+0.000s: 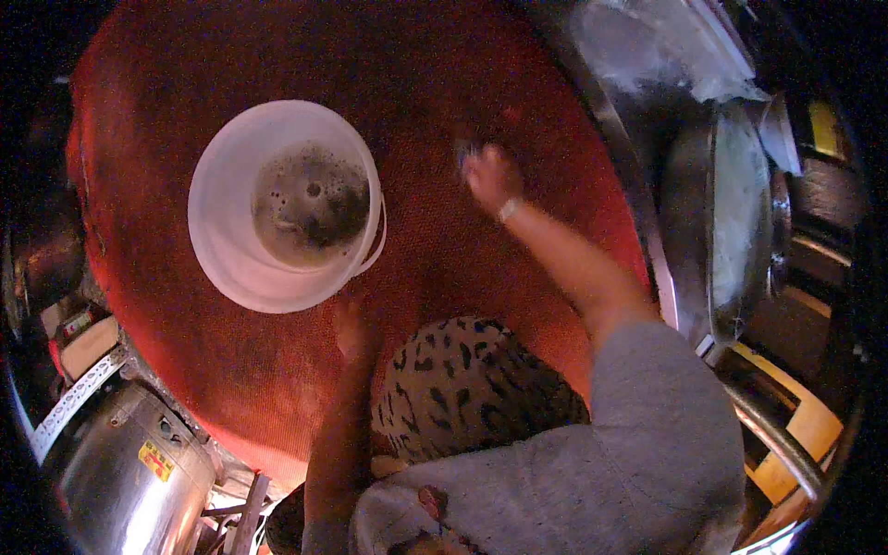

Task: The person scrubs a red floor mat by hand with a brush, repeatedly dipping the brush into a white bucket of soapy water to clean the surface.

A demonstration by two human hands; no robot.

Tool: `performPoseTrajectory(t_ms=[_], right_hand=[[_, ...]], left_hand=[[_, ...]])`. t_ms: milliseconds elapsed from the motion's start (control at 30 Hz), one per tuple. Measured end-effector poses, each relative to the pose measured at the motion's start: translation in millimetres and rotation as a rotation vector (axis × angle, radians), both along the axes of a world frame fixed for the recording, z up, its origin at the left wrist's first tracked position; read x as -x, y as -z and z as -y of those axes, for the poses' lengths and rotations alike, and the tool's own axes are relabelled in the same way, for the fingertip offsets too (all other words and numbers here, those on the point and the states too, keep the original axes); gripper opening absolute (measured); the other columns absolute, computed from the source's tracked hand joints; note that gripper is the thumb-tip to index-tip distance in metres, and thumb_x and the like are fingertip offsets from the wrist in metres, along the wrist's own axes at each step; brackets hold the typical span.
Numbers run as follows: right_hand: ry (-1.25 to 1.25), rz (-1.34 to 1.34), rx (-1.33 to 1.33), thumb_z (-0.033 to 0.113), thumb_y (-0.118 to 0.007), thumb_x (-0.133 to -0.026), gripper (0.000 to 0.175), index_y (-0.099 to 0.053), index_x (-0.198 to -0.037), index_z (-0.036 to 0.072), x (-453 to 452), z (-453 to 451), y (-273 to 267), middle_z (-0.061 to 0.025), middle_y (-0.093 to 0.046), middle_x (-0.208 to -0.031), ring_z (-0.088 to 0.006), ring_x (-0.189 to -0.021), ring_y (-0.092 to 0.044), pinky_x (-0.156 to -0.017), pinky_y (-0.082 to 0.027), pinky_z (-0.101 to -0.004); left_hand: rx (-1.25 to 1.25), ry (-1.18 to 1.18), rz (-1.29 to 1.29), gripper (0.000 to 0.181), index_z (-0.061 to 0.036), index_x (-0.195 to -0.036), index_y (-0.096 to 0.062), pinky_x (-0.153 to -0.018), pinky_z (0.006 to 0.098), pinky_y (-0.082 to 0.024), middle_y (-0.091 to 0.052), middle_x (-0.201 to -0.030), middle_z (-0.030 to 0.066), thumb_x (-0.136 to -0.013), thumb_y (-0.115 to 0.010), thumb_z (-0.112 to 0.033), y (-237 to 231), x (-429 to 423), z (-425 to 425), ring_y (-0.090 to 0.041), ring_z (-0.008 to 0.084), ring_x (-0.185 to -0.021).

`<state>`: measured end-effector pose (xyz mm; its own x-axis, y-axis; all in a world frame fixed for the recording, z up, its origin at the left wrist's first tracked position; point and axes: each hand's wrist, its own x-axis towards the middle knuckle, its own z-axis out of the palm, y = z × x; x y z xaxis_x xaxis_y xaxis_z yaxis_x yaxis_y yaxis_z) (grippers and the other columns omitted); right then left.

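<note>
My right hand (491,179), with a light band at the wrist, is closed on a small object blurred by motion, over a red textured mat (430,236). It looks like a scrubbing pad or brush, but I cannot tell which. My left hand (357,329) rests low on the mat, just below the rim of a white plastic bucket (222,208); its fingers are in shadow. Murky, foamy water (305,215) lies in the bottom of the bucket, whose handle hangs on the right side.
At the lower left stands a shiny metal drum (132,479) with a yellow sticker. A cardboard box (90,347) sits above it. Along the right are a large metal vessel (739,222), clear plastic sheeting (638,48) and a yellow frame (818,423).
</note>
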<state>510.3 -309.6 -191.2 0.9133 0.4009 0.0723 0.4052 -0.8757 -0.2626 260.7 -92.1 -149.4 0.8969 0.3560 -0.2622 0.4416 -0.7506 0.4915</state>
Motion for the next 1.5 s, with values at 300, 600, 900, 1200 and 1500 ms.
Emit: performPoseTrajectory(t_ms=[300, 600, 900, 1200, 1500], right_hand=[[-0.152, -0.027, -0.006, 0.019, -0.055, -0.073, 0.013, -0.058, -0.084, 0.015, 2, -22, -10, -0.0107, -0.050, -0.094, -0.0292, -0.085, -0.050, -0.072, -0.043, -0.0385], [-0.107, 0.062, 0.048, 0.022, -0.053, -0.074, 0.010, -0.056, -0.080, 0.015, -15, -60, 4, -0.0127, -0.050, -0.083, -0.0308, -0.074, -0.052, -0.060, -0.044, -0.0406], [0.247, -0.240, -0.226, 0.019, -0.052, -0.074, 0.011, -0.055, -0.083, 0.013, -50, -109, -12, -0.0101, -0.049, -0.090, -0.0310, -0.079, -0.051, -0.064, -0.043, -0.0407], [-0.189, -0.059, 0.022, 0.024, -0.052, -0.072, 0.014, -0.056, -0.079, 0.013, 10, -87, -4, -0.0131, -0.046, -0.077, -0.0317, -0.062, -0.052, -0.050, -0.042, -0.0440], [0.491, -0.160, -0.117, 0.029, -0.034, -0.083, 0.026, -0.048, -0.092, 0.009, -129, -121, -14, -0.0194, -0.051, -0.097, -0.0377, -0.078, -0.055, -0.067, -0.044, -0.0480]], left_hand=[[-0.053, 0.128, -0.050, 0.041, -0.0108, -0.100, -0.045, -0.070, 0.0418, -0.041, -0.045, -0.096, 0.0128, -0.064, -0.063, -0.023, 28, 8, -13, -0.046, 0.0324, -0.088], [0.362, 0.057, -0.087, 0.033, -0.0104, -0.095, -0.049, -0.075, 0.0444, -0.039, -0.048, -0.100, 0.0128, -0.068, -0.062, -0.025, 47, 5, -42, -0.049, 0.0341, -0.085], [0.034, 0.251, -0.201, 0.042, -0.0091, -0.097, -0.050, -0.075, 0.0423, -0.041, -0.053, -0.095, 0.0146, -0.064, -0.065, -0.031, 60, 3, -36, -0.050, 0.0339, -0.090], [-0.085, 0.261, -0.364, 0.049, -0.0063, -0.106, -0.048, -0.080, 0.0417, -0.039, -0.050, -0.106, 0.0132, -0.066, -0.063, -0.031, 35, -9, -23, -0.047, 0.0312, -0.098], [0.086, 0.163, -0.396, 0.043, -0.0087, -0.104, -0.051, -0.085, 0.0416, -0.037, -0.050, -0.109, 0.0137, -0.068, -0.060, -0.030, 49, -3, -26, -0.046, 0.0313, -0.101]])
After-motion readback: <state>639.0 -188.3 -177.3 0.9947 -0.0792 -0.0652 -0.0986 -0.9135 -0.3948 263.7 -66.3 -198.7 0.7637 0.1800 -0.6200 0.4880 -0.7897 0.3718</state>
